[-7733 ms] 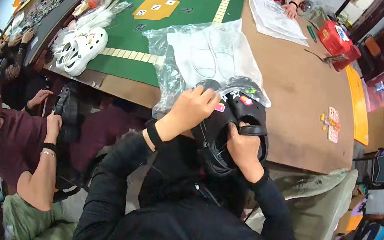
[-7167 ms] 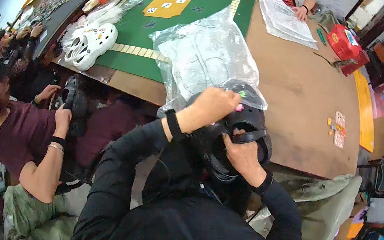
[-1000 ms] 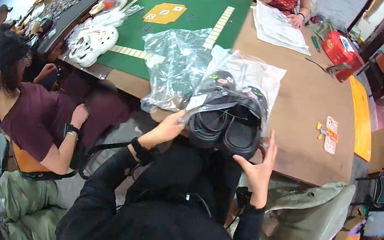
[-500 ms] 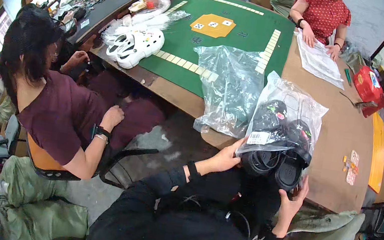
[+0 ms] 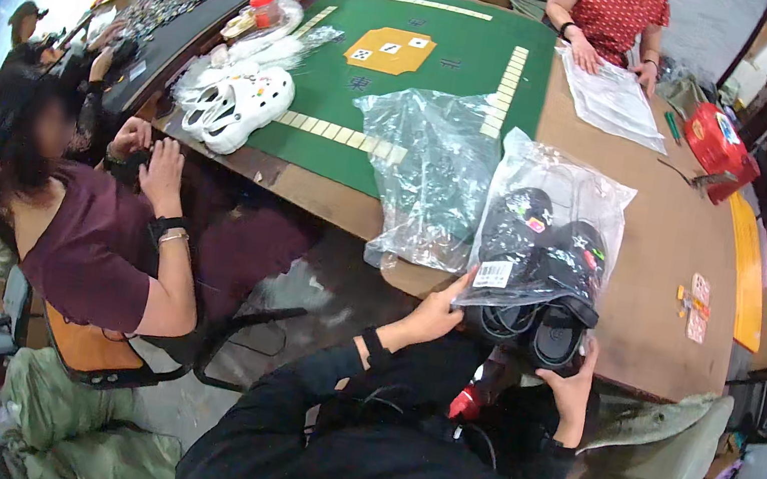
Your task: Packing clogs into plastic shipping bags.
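A pair of black clogs (image 5: 557, 336) with colourful charms lies toe-first inside a clear plastic bag (image 5: 564, 180) at the table's near edge. Their heel ends stick out of the bag's mouth toward me. My left hand (image 5: 437, 314) is closed on the left corner of that mouth, beside a white barcode label. Against the heel of the right-hand clog rests my right hand (image 5: 571, 391), thumb and fingers around its end. Another clear plastic bag (image 5: 430, 171) lies flat to the left, partly over the green mat (image 5: 315, 162).
White clogs (image 5: 238, 109) sit at the table's left edge. A red box (image 5: 718, 148) stands at the right, with small cards (image 5: 698, 307) nearer me. A seated co-worker (image 5: 99, 243) is close on my left; another person (image 5: 608, 18) handles a white bag across the table.
The black clogs sit slightly deeper in the bag, and both hands keep their hold. The view has shifted a little. The co-worker at left has raised a hand from the lap.
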A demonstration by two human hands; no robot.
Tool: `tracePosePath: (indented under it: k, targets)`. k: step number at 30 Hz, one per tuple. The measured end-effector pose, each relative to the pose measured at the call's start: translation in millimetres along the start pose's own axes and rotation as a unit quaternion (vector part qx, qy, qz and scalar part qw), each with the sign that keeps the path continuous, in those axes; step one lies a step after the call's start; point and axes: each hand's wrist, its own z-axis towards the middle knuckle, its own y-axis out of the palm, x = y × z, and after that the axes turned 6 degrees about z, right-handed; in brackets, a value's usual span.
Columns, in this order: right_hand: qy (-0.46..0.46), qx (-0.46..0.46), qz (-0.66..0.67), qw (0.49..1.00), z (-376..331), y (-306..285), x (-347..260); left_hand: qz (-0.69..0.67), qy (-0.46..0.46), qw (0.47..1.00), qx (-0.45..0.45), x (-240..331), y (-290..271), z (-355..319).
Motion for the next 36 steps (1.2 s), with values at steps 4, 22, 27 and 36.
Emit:
tracePosePath:
  k: [4,22,27,36]
  targets:
    - [0.029,0.029,0.048,0.998,-8,9,7,-0.153,-0.076,0.985,-0.005,-4,-2,0]
    - [0.029,0.025,0.438,0.898,-3,26,-6,-0.173,-0.115,0.975,-0.073,12,-20,-10]
    - [-0.034,0.025,0.381,0.924,5,22,-17,-0.199,-0.1,0.973,-0.067,15,-28,-5]
    - [0.164,0.239,0.591,0.753,48,43,-44,-0.218,-0.029,0.976,0.0,10,-1,3]
